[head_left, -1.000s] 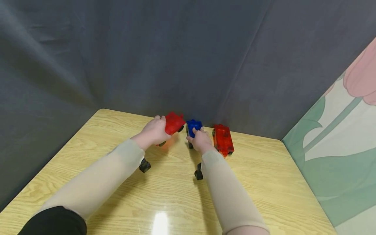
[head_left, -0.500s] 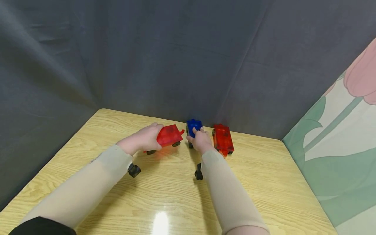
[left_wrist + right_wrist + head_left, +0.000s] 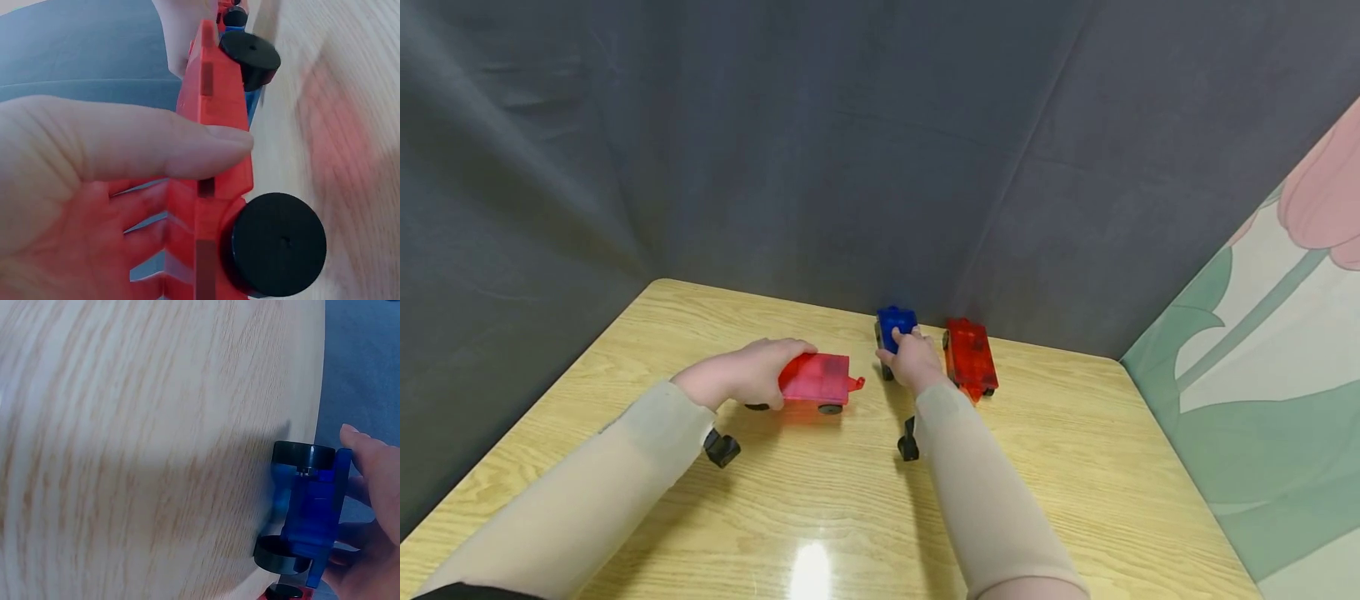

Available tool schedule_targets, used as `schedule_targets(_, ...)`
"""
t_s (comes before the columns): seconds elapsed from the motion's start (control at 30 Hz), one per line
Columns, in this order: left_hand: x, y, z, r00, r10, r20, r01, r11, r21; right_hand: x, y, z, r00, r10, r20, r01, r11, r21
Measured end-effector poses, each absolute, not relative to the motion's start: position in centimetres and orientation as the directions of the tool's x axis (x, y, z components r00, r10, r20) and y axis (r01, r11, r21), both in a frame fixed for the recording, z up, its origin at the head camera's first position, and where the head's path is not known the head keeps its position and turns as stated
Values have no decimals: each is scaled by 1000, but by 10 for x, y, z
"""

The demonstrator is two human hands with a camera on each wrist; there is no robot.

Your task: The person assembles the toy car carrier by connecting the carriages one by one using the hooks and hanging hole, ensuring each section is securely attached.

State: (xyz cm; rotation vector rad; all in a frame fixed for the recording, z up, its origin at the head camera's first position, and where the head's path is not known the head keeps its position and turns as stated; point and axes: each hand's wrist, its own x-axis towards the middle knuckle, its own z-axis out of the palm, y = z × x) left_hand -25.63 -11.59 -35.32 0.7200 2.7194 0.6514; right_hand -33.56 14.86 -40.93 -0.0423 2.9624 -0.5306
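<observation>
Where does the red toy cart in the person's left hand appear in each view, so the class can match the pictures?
Head: the red cart, just left of centre, gripped by the left hand.
Left wrist: the red cart, large, down the middle to the bottom edge.
Right wrist: not in it; the bottom edge shows another red cart.
Shared landmark: the wooden tabletop.

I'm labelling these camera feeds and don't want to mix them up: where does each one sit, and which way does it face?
Head: on the head, facing forward and down over the table to the dark backdrop; both sleeves, left hand and right hand show.
Left wrist: on that wrist, facing the held red toy car; the left hand shows.
Right wrist: on that wrist, facing the blue toy car; the right hand shows at the edge.
Shared: head and right wrist both show the blue toy car.
</observation>
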Motion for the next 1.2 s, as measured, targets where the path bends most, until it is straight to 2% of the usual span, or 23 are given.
schedule_targets(0.2,-252,-119,-357,-823,528,-210,381,787,486,-333,148,-409,-989,-69,-130,-20,937,-348)
schedule_targets(0.5,-247,-123,-360,-781,568,-258,382,763,522,-337,146,-411,-988,-31,-153,24,939,-344)
schedule_targets(0.9,-246,-126,-378,-756,578,-308,368,763,531,-335,147,-408,-990,-48,-135,0,942,-336)
schedule_targets(1.2,-248,-128,-386,-759,583,-288,356,743,566,-336,148,-408,-990,-54,-134,-5,941,-339)
